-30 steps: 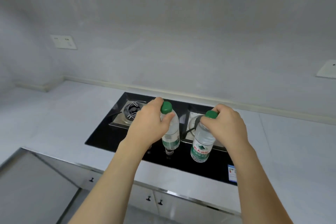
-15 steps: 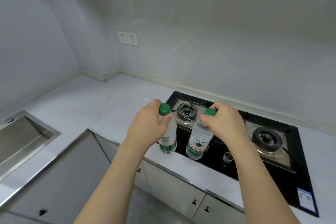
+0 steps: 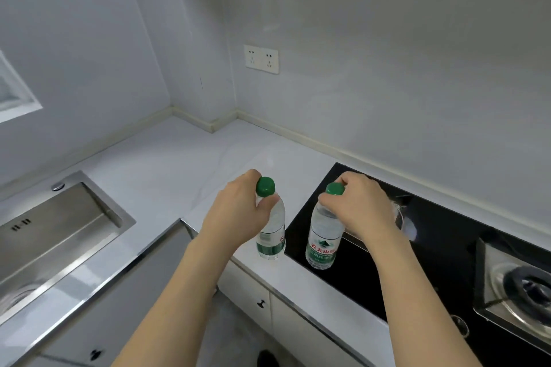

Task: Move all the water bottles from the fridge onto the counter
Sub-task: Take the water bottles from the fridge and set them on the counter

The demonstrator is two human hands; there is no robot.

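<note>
I hold two clear water bottles with green caps and green labels, one in each hand, both upright and in the air. My left hand (image 3: pixel 235 214) grips the neck of the left bottle (image 3: pixel 271 235), which hangs over the front edge of the white counter (image 3: pixel 167 170). My right hand (image 3: pixel 360 208) grips the neck of the right bottle (image 3: pixel 323 243), which hangs over the left part of the black hob. The fridge is out of view.
A black glass gas hob (image 3: pixel 441 253) with a steel burner (image 3: pixel 524 286) fills the right. A steel sink (image 3: pixel 53 232) is sunk into the counter at the left. White cabinet doors with small knobs (image 3: pixel 261 303) sit below. A double wall socket (image 3: pixel 261 59) is above the corner.
My view has swung left, so the hob has slid to the right and the sink and corner have come in. Both bottles, still held, have moved left from over the hob toward the counter.
</note>
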